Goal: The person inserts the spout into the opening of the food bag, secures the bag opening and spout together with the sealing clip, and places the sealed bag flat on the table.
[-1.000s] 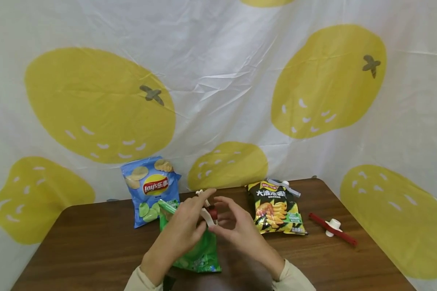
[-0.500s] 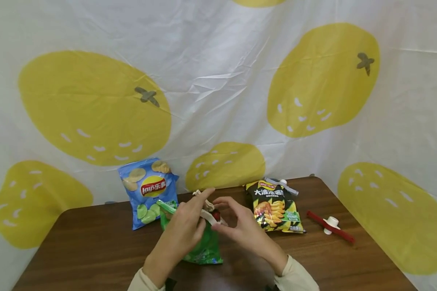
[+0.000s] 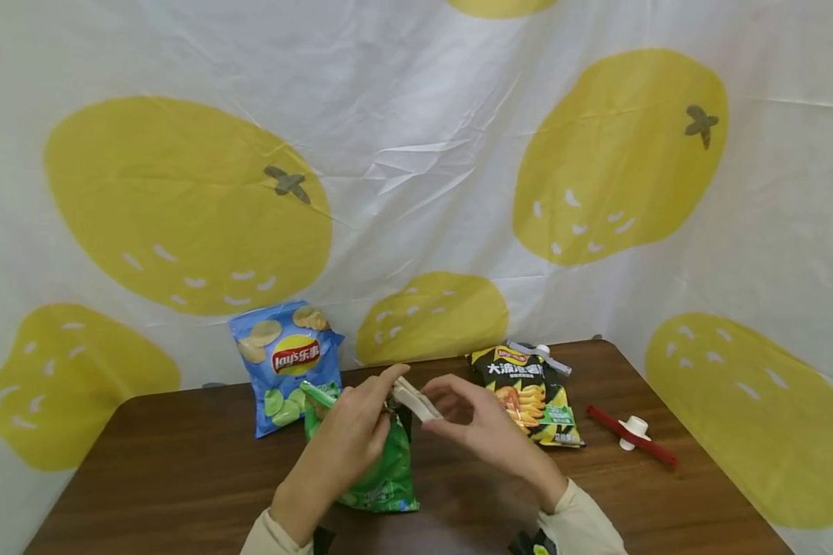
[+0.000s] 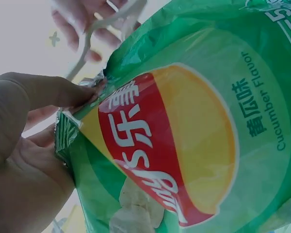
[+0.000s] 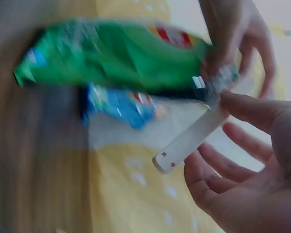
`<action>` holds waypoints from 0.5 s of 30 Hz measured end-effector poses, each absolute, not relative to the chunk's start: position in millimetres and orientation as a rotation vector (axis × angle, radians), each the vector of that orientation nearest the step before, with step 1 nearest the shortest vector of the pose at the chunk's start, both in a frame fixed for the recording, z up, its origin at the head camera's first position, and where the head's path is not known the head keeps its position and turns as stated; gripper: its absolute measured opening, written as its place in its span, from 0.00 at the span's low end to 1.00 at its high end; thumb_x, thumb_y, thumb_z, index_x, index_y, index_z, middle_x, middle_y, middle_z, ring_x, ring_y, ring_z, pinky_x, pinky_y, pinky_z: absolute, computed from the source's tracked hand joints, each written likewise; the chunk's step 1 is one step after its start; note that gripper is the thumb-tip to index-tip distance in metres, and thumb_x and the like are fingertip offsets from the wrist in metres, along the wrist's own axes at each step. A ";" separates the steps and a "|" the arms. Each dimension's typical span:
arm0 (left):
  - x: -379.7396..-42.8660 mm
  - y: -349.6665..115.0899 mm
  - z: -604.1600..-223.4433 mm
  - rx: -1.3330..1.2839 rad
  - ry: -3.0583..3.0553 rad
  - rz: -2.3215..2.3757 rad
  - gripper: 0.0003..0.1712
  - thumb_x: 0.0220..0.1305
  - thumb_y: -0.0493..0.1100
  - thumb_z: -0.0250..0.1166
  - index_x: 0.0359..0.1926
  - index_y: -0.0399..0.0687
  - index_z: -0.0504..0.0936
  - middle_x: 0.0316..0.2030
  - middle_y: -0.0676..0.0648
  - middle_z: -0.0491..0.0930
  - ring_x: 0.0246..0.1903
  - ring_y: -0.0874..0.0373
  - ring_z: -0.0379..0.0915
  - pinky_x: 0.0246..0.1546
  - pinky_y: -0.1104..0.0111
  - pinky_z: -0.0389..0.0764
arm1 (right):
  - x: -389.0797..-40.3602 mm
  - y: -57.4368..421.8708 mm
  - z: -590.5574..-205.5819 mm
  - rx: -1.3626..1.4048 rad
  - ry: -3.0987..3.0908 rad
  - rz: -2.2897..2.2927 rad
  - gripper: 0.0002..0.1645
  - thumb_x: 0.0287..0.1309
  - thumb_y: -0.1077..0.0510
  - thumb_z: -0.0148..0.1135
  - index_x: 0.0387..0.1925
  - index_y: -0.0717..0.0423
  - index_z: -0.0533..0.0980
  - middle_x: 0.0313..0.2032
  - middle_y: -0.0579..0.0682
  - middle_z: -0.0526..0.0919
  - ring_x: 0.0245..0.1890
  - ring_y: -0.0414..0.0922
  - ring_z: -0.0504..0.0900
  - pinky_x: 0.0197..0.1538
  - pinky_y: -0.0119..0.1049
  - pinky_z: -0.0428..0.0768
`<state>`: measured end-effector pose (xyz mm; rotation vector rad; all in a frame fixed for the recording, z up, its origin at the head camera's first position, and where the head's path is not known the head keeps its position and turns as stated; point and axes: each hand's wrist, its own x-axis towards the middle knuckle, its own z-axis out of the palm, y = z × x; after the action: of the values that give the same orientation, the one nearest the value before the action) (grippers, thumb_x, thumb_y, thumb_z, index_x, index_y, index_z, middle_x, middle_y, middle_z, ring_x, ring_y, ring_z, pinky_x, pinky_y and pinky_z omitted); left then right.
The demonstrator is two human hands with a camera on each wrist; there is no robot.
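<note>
My left hand (image 3: 350,435) pinches the gathered top edge of a green Lay's chip bag (image 3: 386,478), which hangs tilted over the table. In the left wrist view, the thumb presses on that crumpled edge beside the bag's red logo (image 4: 140,141). A white bag clip (image 3: 416,401) lies at the bag's top, between the two hands. My right hand (image 3: 482,424) holds the clip between thumb and fingers, as the right wrist view shows, where its straight bar (image 5: 186,141) points away from the bag. How far the clip spans the bag's edge is hidden by the hands.
Behind on the left, a blue Lay's bag (image 3: 291,378) leans upright against the printed cloth (image 3: 416,193). A black chip bag (image 3: 521,401) lies back right with a grey-white clip (image 3: 555,364) at its top. A red clip with a white spout (image 3: 635,435) lies farther right on the table (image 3: 180,478).
The clip has turned in my right hand: its white side now faces up, and the dark red part seen earlier is out of sight. My left hand keeps its place on the green bag.
</note>
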<state>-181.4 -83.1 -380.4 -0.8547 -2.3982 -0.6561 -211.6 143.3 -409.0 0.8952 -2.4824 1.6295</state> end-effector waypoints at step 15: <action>-173.9 -98.8 -367.5 -0.790 -2.535 -0.483 0.21 0.57 0.38 0.70 0.53 0.48 0.81 0.31 0.56 0.81 0.41 0.54 0.79 0.49 0.52 0.75 | -212.3 140.8 -440.2 0.978 -2.932 0.712 0.13 0.48 0.60 0.76 0.27 0.52 0.76 0.25 0.44 0.75 0.24 0.37 0.69 0.28 0.33 0.70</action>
<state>-173.9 -98.8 -367.5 -0.7899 -2.5353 -0.4830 -212.3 140.8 -440.2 0.9776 -2.9319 0.7120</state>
